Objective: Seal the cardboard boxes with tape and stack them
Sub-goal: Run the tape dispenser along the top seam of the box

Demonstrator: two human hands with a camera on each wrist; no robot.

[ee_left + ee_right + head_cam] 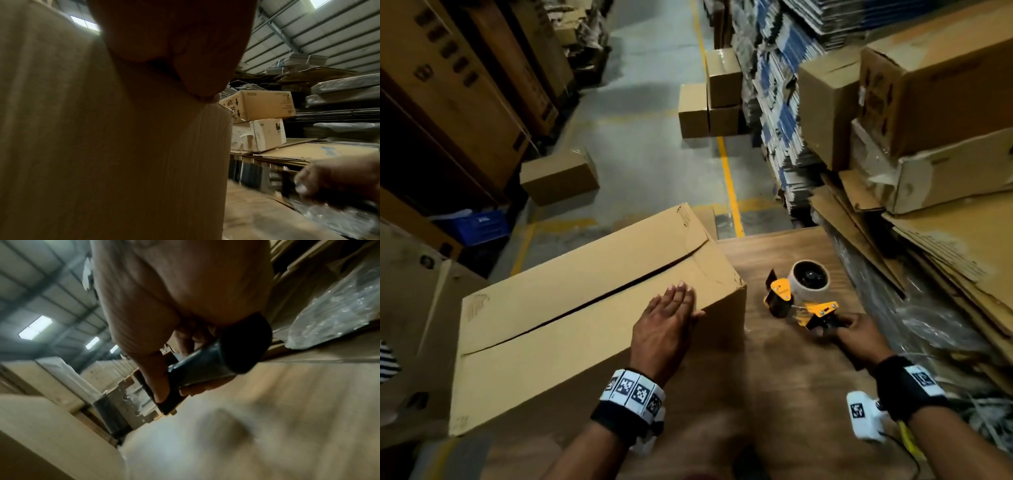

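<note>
A long cardboard box (585, 308) lies on the wooden table (774, 359), its two top flaps closed with a dark open seam between them. My left hand (671, 315) rests flat on the box's near right corner, fingers straight; in the left wrist view the palm (174, 48) presses the box wall (102, 146). To the right lies a yellow and black tape dispenser (799, 298) with a roll of tape. My right hand (852, 334) grips its black handle (216, 360), the fingers (160, 382) curled round it.
Stacks of flattened cardboard and boxes (928, 102) crowd the table's right side, with plastic wrap (928, 325) beside them. Across the aisle floor stand small sealed boxes (715, 99) and one lone box (560, 178). Tall cartons (448, 102) line the left. A yellow floor line (729, 178) runs down the aisle.
</note>
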